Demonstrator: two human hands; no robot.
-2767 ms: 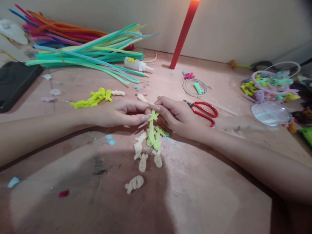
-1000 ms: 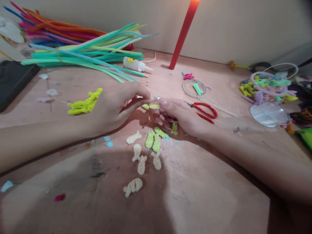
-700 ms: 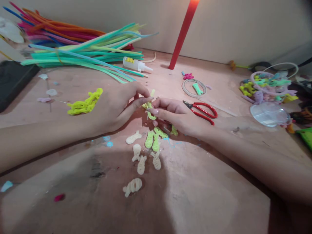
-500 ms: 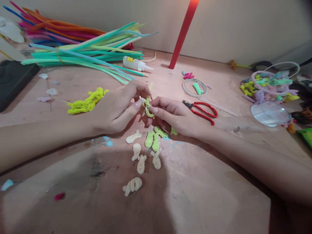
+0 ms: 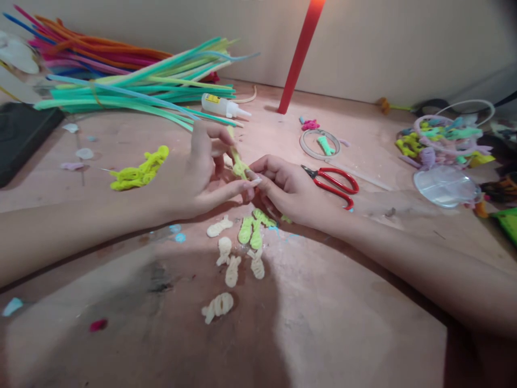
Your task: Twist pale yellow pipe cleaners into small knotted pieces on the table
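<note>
My left hand (image 5: 202,175) and my right hand (image 5: 288,188) meet over the middle of the table, both pinched on one short yellow-green pipe cleaner piece (image 5: 238,166). The piece stands tilted between the fingertips, its upper end by my left index finger. Just below the hands lie several small twisted pipe cleaner shapes, green ones (image 5: 252,229) and cream ones (image 5: 226,258). One more cream shape (image 5: 218,306) lies nearer to me.
A big bundle of long pipe cleaners (image 5: 133,81) lies at the back left, a glue bottle (image 5: 224,105) beside it. Red scissors (image 5: 333,180) rest right of my right hand. A yellow twisted clump (image 5: 139,170), a red pole (image 5: 299,54), a black slab (image 5: 20,137) and plastic lids (image 5: 446,186) surround.
The hands have turned the yellow-green piece from lying flat to standing upright, and my left fingers have risen and spread around it. The shapes on the table have stayed put.
</note>
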